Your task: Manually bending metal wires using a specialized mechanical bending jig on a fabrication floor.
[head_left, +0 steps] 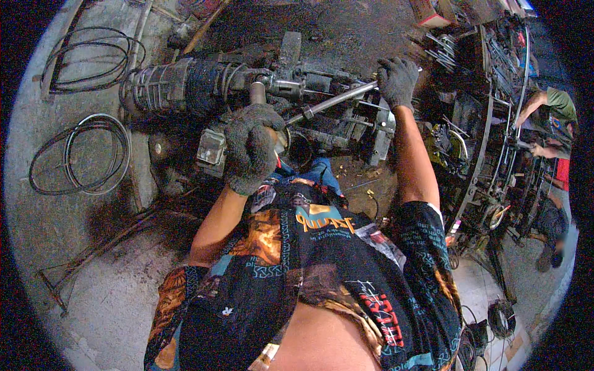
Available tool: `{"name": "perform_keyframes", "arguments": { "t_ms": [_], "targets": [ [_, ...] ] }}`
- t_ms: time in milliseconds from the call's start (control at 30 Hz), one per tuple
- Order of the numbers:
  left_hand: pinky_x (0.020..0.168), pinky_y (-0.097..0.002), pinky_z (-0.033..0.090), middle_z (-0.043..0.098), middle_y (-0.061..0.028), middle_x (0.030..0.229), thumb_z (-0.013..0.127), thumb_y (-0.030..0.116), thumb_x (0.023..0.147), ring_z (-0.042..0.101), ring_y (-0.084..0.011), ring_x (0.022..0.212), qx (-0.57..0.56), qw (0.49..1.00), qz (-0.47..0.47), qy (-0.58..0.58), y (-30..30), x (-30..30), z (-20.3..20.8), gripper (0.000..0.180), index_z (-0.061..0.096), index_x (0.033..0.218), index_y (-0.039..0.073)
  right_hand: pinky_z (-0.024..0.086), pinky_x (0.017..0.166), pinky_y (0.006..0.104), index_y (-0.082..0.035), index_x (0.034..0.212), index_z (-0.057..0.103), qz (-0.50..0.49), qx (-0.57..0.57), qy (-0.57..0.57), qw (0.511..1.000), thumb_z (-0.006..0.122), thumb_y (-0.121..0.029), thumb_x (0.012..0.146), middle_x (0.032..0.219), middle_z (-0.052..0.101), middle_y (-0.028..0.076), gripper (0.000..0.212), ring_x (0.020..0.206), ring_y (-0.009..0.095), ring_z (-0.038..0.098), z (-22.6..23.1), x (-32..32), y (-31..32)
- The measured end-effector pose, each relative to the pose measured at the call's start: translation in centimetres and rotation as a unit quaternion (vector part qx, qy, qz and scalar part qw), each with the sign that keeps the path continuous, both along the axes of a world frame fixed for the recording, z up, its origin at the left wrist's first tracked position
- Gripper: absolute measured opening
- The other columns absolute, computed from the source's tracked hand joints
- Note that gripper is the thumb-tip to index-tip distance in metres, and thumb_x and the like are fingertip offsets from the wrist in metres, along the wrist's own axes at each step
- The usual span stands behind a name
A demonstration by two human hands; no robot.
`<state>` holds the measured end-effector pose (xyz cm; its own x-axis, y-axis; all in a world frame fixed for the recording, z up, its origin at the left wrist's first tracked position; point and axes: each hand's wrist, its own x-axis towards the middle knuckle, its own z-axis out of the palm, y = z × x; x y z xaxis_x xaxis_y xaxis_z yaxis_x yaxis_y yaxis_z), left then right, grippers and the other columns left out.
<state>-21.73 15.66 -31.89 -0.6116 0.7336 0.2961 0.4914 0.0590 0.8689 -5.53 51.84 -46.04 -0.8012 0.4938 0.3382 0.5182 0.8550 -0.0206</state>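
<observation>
My right hand (398, 81), in a dark grey knit glove, is closed around the far end of a long metal bar (343, 99). The bar slants down and left toward my other hand, with a collar near its lower end. My left hand (252, 148), gloved alike, is closed beside that lower end; what its fingers hold is hidden. A short metal cylinder (257, 93) stands out just beyond its knuckles. Both hands are over a greasy machine (315, 83) with a ribbed round housing (161, 86) at its left. A squarish metal block (211, 147) sits left of my left hand.
Coiled black hoses (80, 154) lie on the floor at left, near a thin metal frame (93, 253). At right a rack (489, 123) carries tools and metal parts. Another person (554, 123) works beyond it. A cardboard box (430, 12) is at the top right.
</observation>
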Motion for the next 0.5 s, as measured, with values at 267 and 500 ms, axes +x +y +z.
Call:
{"name": "perform_keyframes", "arguments": {
  "t_ms": [267,500],
  "targets": [
    [0.087,-0.0453,0.052,0.069,-0.0154,0.090,0.047,0.031,0.105,0.067,-0.0344,0.088,-0.022,0.999,0.028,0.013,0.4,0.5,1.3,0.037,0.064,0.089,0.002,0.042,0.094,0.0467,-0.017,0.101,0.079,-0.004,-0.010,-0.004,1.000,0.060,-0.032,0.089,0.101,0.072,0.007,0.027,0.100,0.032,0.061,0.1,0.1,0.0],
    [0.085,-0.0457,0.052,0.070,-0.0158,0.091,0.047,0.034,0.105,0.067,-0.0356,0.088,-0.012,1.000,0.015,-0.018,0.2,0.3,0.9,0.039,0.063,0.088,0.002,0.042,0.094,0.0466,-0.017,0.100,0.079,-0.009,-0.045,-0.051,0.998,0.061,-0.030,0.088,0.100,0.072,0.007,0.025,0.100,0.032,0.062,1.0,0.2,-0.2]
  ]
}}
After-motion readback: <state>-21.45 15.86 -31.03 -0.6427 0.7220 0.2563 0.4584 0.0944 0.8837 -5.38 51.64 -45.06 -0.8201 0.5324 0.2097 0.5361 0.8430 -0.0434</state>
